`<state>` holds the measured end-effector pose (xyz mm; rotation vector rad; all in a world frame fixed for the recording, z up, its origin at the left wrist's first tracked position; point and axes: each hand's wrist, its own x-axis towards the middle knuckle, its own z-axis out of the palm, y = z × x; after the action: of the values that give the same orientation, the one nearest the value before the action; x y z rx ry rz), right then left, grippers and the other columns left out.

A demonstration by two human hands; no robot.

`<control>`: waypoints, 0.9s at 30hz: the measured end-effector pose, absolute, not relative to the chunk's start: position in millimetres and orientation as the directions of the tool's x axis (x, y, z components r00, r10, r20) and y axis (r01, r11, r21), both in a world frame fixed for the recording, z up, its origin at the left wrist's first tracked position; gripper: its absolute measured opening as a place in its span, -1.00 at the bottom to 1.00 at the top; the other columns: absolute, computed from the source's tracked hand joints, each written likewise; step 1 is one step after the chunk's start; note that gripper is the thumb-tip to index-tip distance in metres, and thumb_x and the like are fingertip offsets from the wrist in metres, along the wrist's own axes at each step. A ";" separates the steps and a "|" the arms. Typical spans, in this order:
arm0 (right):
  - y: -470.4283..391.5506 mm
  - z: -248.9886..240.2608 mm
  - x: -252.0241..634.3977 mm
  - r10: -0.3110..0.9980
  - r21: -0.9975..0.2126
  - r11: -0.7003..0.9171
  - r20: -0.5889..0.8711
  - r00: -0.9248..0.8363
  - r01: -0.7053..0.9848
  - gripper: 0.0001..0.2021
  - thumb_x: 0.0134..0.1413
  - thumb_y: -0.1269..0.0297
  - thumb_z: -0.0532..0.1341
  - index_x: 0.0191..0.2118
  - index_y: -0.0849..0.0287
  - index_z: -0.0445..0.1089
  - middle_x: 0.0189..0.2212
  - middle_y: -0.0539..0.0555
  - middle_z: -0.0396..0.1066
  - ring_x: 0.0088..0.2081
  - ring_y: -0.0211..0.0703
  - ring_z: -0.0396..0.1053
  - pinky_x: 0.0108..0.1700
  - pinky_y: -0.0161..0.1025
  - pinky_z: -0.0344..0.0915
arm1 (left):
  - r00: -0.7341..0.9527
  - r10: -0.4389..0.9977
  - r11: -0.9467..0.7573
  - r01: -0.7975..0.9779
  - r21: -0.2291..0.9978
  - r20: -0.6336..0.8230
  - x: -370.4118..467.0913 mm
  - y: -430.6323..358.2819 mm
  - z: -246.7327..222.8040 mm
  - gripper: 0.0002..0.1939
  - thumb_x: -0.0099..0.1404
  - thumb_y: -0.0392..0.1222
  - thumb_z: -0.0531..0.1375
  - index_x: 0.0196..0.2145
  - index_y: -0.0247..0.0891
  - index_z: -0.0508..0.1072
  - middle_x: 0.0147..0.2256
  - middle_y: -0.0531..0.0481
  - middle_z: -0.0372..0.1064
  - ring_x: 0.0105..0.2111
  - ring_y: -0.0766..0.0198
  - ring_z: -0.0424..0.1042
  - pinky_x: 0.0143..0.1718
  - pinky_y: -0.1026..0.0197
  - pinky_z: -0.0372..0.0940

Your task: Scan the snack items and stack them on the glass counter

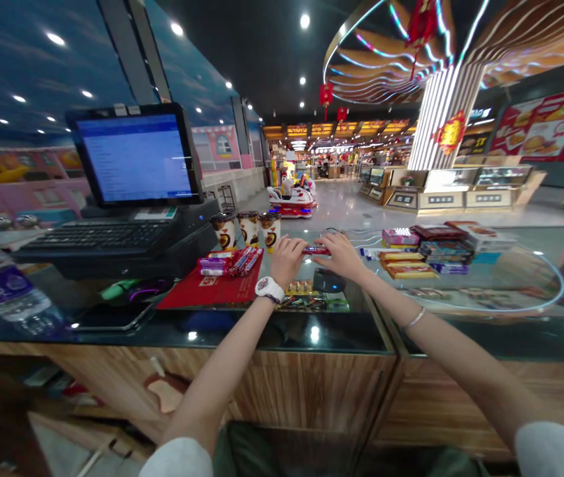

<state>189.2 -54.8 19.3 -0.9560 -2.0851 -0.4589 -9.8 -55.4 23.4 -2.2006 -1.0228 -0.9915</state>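
Above the glass counter, a small red-wrapped snack bar (316, 250) lies level between my two hands. My right hand (341, 257) has its fingers closed around the bar's right end. At the other end, my left hand (286, 260), with a white watch on its wrist, pinches the tip with curled fingers. Just left of it, several red and purple wrapped bars (232, 262) rest on a red paper sheet (207, 291). Three lidded paper cups (249, 229) stand in a row behind them. Under my hands sits a dark rounded device (329, 281).
A touch-screen monitor (133, 159) and a black keyboard (96, 237) occupy the left. In front of them are a dark tablet (112, 317) and a water bottle (16, 298). Stacked snack boxes (443, 245) and yellow-wrapped bars (407, 265) lie to the right.
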 end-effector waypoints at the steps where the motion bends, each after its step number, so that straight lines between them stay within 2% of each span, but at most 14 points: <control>1: -55.0 17.1 201.8 0.476 -0.014 0.668 0.776 -0.413 0.744 -0.75 0.16 0.19 0.30 -0.05 0.08 0.44 -0.14 0.13 0.51 -0.09 0.07 0.41 0.18 0.10 0.21 | 0.453 0.411 -0.590 0.794 -0.148 0.791 -0.9 -53.6 24.1 -0.81 0.37 -0.31 0.16 -0.10 -0.15 0.50 -0.14 -0.04 0.53 -0.07 0.12 0.45 0.20 -0.02 0.23; 5: -53.7 6.9 244.1 0.469 -0.083 0.695 0.805 -0.363 0.714 -0.86 0.22 0.26 0.24 -0.13 0.03 0.49 -0.26 0.06 0.54 -0.17 -0.01 0.46 0.25 0.16 0.13 | 0.469 0.365 -0.621 0.766 -0.164 0.804 29.1 -44.2 23.0 -0.83 0.37 -0.25 0.19 -0.09 -0.17 0.50 -0.14 -0.07 0.53 -0.08 0.12 0.46 0.15 -0.01 0.27; 9: -48.9 -0.3 261.0 0.471 -0.142 0.680 0.837 -0.280 0.720 -0.84 0.22 0.26 0.25 -0.10 0.02 0.51 -0.24 0.06 0.56 -0.14 -0.01 0.48 0.24 0.17 0.15 | 0.462 0.325 -0.656 0.738 -0.155 0.825 34.4 -37.7 17.7 -0.71 0.35 -0.15 0.24 0.02 -0.18 0.46 -0.04 -0.10 0.50 -0.01 0.11 0.44 0.24 -0.08 0.19; 13: -47.2 -2.5 257.2 0.487 -0.144 0.669 0.826 -0.283 0.729 -0.83 0.23 0.25 0.24 -0.09 -0.01 0.52 -0.23 0.06 0.55 -0.11 0.00 0.47 0.26 0.20 0.13 | 0.469 0.351 -0.685 0.719 -0.119 0.811 21.0 -37.6 13.6 -0.80 0.38 -0.12 0.22 -0.06 -0.12 0.50 -0.13 -0.02 0.53 -0.06 0.15 0.46 0.28 -0.10 0.12; 18: -47.2 -5.4 254.0 0.486 -0.139 0.654 0.831 -0.273 0.743 -0.82 0.21 0.25 0.26 -0.09 0.00 0.54 -0.17 0.09 0.52 -0.07 0.01 0.44 0.26 0.18 0.14 | 0.377 0.381 -0.680 0.733 -0.021 0.844 15.3 -40.3 13.6 -0.82 0.33 -0.13 0.28 -0.11 -0.14 0.50 -0.13 -0.02 0.52 -0.08 0.16 0.46 0.27 -0.07 0.14; 23: -43.3 -8.4 258.4 0.469 -0.157 0.640 0.855 -0.221 0.752 -0.83 0.18 0.26 0.29 -0.11 0.03 0.55 -0.17 0.12 0.46 -0.08 0.03 0.40 0.09 0.07 0.30 | 0.338 0.420 -0.667 0.745 0.034 0.842 19.9 -42.4 13.6 -0.89 0.33 -0.17 0.27 -0.17 -0.14 0.49 -0.16 -0.02 0.52 -0.09 0.14 0.46 0.26 -0.06 0.14; 27: -38.0 -9.1 263.1 0.458 -0.185 0.662 0.867 -0.196 0.726 -0.75 0.12 0.28 0.33 -0.05 0.07 0.50 -0.17 0.13 0.45 -0.07 0.06 0.39 0.02 0.01 0.32 | 0.327 0.444 -0.654 0.755 0.052 0.834 20.3 -44.2 13.6 -0.91 0.34 -0.18 0.25 -0.18 -0.14 0.49 -0.16 -0.01 0.52 -0.08 0.14 0.45 0.27 -0.08 0.12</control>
<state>263.1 -38.0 -9.1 -0.9396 -1.8414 -0.3245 20.3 -44.2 13.6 -2.2525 -1.0673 -1.2487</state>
